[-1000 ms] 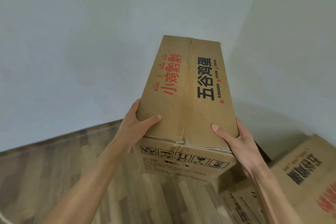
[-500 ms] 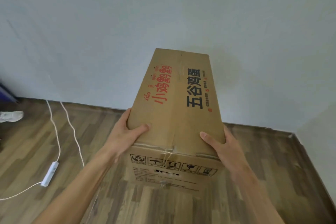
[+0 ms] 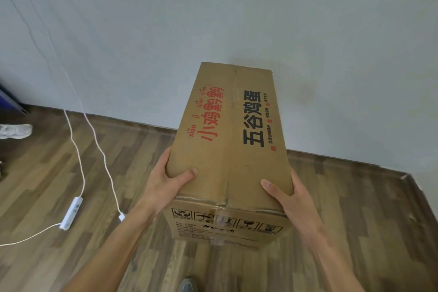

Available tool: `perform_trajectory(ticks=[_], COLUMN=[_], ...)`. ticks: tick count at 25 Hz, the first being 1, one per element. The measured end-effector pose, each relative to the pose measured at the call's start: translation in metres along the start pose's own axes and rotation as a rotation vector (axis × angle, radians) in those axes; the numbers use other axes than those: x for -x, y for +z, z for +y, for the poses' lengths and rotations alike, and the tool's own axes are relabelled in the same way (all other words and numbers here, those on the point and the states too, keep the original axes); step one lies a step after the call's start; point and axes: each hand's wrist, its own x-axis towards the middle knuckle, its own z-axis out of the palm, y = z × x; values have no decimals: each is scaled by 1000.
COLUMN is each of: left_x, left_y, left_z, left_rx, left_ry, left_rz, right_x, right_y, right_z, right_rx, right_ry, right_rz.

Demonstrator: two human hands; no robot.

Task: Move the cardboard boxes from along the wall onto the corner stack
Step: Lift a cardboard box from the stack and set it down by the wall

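Observation:
A long brown cardboard box [image 3: 233, 130] with red and black Chinese print on top is held in the air in front of me, its far end pointing at the wall. My left hand [image 3: 163, 180] grips its near left edge, thumb on top. My right hand [image 3: 288, 193] grips its near right edge the same way. The near end face shows handling symbols and clear tape. No other boxes or stack are in view.
The pale wall [image 3: 213, 19] meets the wooden floor [image 3: 47, 185] just beyond the box. A white power strip [image 3: 71, 213] and white cables [image 3: 94, 140] lie on the floor at left. A white shoe [image 3: 15, 131] sits at the far left. My shoe tip [image 3: 188, 285] shows at the bottom.
The view has swung left, away from the corner and the boxes at lower right. Both hands keep the same grip on the box. Cables and power strip have come into view.

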Motion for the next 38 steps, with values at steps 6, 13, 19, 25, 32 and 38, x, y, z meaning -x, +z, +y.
perform_trajectory(ticks=[6,13,19,25,32,38], left_x=[-91,-214,-301,-355,-378,-382], left_y=[10,51,93,111,122,122], left_z=[-107,-311,-465,-527,-550,-542], left_rx=[-9,-45,-40,-73,-55,-66], left_ry=[0,-48,-57,7,10,53], left_rz=[-61,-71,-49,-53,-39,-47], right_x=[-65,-190,-290,-336,-362,-362], right_y=[39,77,95,107,110,118], right_z=[102,296,442,510,536,529], right_rx=[-2,-10,-25,-20,-18,-42], right_ry=[90,148,117,116,80,37], right_rz=[80,24,21,66,65,90])
